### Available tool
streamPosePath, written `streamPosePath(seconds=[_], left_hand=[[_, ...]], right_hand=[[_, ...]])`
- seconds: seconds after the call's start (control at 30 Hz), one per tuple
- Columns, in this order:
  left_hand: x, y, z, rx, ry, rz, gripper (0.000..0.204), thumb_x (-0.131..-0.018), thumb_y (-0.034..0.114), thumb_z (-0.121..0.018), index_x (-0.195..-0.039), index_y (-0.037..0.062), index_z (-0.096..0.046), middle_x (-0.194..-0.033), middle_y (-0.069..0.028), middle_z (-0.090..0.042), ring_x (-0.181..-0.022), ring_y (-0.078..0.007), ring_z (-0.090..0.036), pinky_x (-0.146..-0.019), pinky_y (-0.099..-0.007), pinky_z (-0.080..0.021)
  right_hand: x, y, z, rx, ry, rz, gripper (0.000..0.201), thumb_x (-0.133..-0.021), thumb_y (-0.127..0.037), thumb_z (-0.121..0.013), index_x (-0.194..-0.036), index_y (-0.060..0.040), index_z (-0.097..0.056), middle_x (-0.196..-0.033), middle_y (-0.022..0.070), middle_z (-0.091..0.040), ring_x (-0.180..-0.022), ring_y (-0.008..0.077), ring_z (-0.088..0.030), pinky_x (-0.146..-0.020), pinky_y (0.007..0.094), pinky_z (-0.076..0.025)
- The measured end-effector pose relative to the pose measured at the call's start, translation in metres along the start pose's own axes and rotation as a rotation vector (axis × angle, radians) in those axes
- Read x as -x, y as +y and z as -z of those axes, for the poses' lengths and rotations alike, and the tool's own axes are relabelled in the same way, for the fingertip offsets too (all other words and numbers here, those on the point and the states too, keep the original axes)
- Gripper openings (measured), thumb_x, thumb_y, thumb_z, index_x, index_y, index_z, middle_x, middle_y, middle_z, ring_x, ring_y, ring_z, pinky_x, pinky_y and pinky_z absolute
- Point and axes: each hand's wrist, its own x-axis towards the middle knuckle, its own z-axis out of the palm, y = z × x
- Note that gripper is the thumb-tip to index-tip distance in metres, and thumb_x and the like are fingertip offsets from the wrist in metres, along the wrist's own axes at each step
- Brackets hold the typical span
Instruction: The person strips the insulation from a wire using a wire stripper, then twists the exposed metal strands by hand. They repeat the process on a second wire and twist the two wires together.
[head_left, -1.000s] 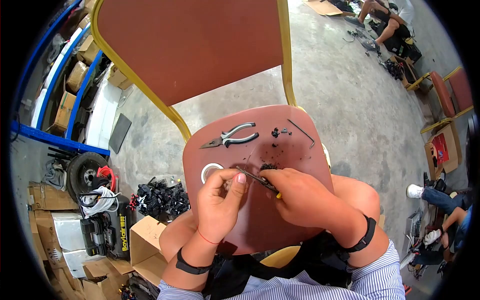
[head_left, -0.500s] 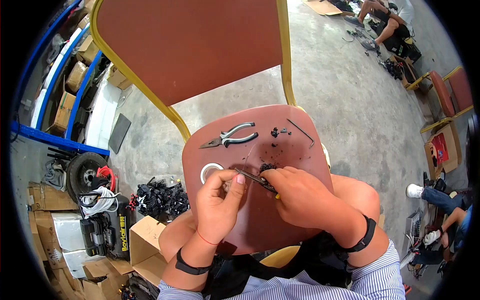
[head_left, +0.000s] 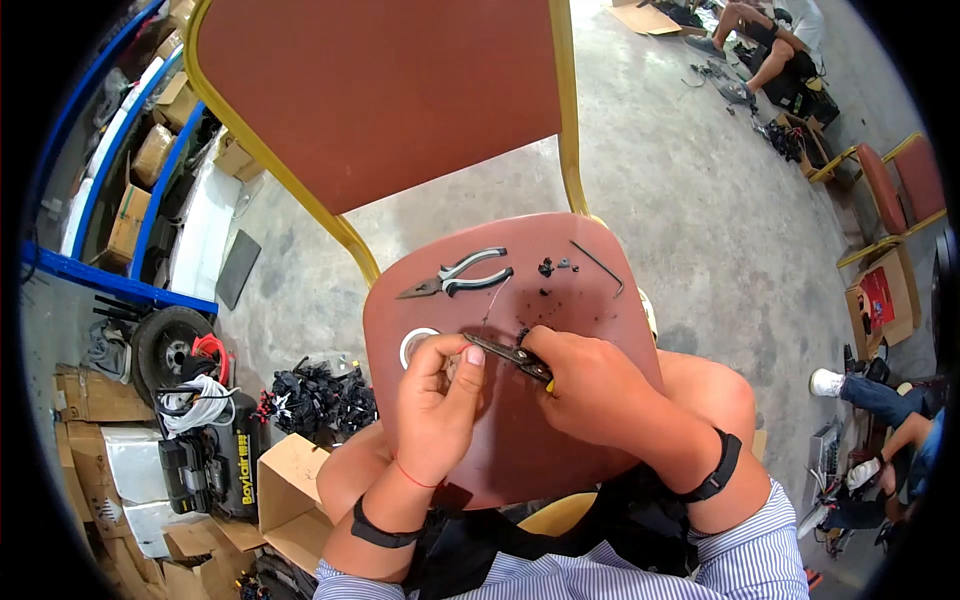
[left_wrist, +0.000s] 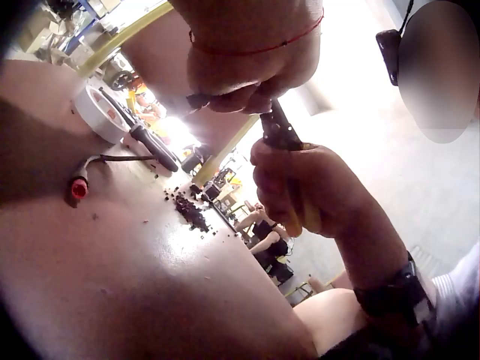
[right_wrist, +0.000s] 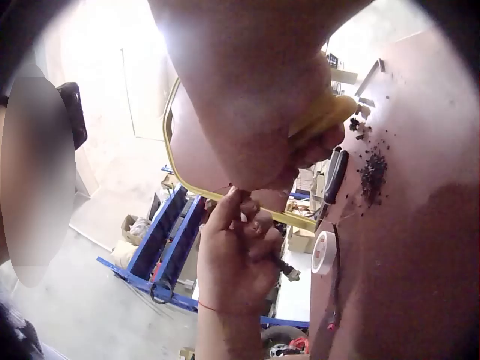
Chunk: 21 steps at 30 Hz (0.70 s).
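My left hand (head_left: 435,400) is over the brown chair seat (head_left: 530,440), thumb and forefinger pinching a small piece mostly hidden by the fingers. A dark end (right_wrist: 289,271) pokes out below them in the right wrist view. In my right hand (head_left: 590,375) I grip yellow-handled pliers (head_left: 515,357), whose tips point left and reach the left fingertips. Dark crumbs (left_wrist: 191,212) are scattered over the seat beneath. A white tape roll (left_wrist: 101,114) and a dark cable with a red end (left_wrist: 79,189) show near the left hand.
Grey-handled pliers (head_left: 455,275), small black parts (head_left: 546,267) and a hex key (head_left: 601,268) lie towards the chair's backrest (head_left: 390,90). An open carton (head_left: 290,480) and a black heap (head_left: 320,400) are on the floor at left. Other people sit at right.
The right hand and its pliers have shifted slightly left and turned, showing more of the pliers' jaws. The left hand still pinches its piece, almost in place.
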Motion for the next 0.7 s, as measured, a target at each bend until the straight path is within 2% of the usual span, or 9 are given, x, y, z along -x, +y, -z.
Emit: streamPosePath(seconds=[0.1,0.2,0.3,0.47,0.57,0.7], left_hand=[[-0.002,-0.007,0.001,-0.058,0.006,-0.096,0.004,-0.106,0.01,-0.057,-0.107,0.0062,-0.055,-0.08,0.0045,-0.051,-0.064,-0.0029,-0.041,-0.055,-0.0202,-0.032],[0.0,-0.004,0.003,-0.04,0.012,-0.071,0.003,-0.106,0.009,-0.057,-0.105,0.0066,-0.055,-0.078,0.0059,-0.049,-0.063,-0.002,-0.038,-0.054,-0.021,-0.029],[0.001,0.001,0.002,0.056,0.021,-0.059,0.006,-0.104,0.008,-0.06,-0.1,0.006,-0.057,-0.078,0.0094,-0.049,-0.068,0.0013,-0.04,-0.059,-0.0174,-0.032],[0.004,0.007,0.001,0.048,0.033,-0.073,0.007,-0.104,0.007,-0.06,-0.098,0.0057,-0.057,-0.075,0.0093,-0.05,-0.063,0.0017,-0.039,-0.054,-0.0179,-0.031],[0.004,0.011,-0.001,0.094,0.026,-0.075,0.006,-0.104,0.007,-0.06,-0.098,0.0051,-0.058,-0.073,0.0087,-0.051,-0.06,0.0016,-0.04,-0.052,-0.0179,-0.031],[0.005,0.01,-0.003,0.07,0.056,-0.083,0.005,-0.103,0.007,-0.061,-0.099,0.0039,-0.06,-0.072,0.0076,-0.053,-0.059,0.0014,-0.042,-0.052,-0.0178,-0.032]], right_hand=[[0.001,-0.001,-0.003,0.012,0.011,-0.017,0.018,-0.08,-0.001,-0.065,-0.097,-0.0026,-0.058,-0.086,0.0206,-0.065,-0.084,0.0442,-0.064,-0.07,0.0511,-0.05],[0.001,-0.003,-0.006,0.032,0.032,-0.024,0.017,-0.08,-0.001,-0.064,-0.096,-0.0032,-0.058,-0.085,0.0196,-0.065,-0.083,0.0435,-0.064,-0.07,0.0506,-0.05],[0.001,-0.004,-0.007,0.045,0.063,-0.009,0.018,-0.08,0.0,-0.064,-0.096,-0.0036,-0.058,-0.084,0.0189,-0.065,-0.082,0.0428,-0.064,-0.069,0.0499,-0.05],[0.003,-0.008,-0.006,0.043,0.101,0.007,0.019,-0.079,0.002,-0.063,-0.097,-0.0037,-0.059,-0.084,0.0185,-0.065,-0.082,0.0427,-0.064,-0.07,0.0493,-0.05],[0.003,-0.007,-0.005,0.057,0.089,0.021,0.014,-0.081,-0.004,-0.063,-0.095,-0.0052,-0.058,-0.084,0.0186,-0.067,-0.08,0.042,-0.067,-0.07,0.052,-0.053],[0.002,-0.007,-0.003,0.027,0.104,-0.02,0.015,-0.08,-0.002,-0.062,-0.094,-0.0038,-0.058,-0.086,0.0206,-0.067,-0.082,0.0438,-0.066,-0.071,0.0526,-0.052]])
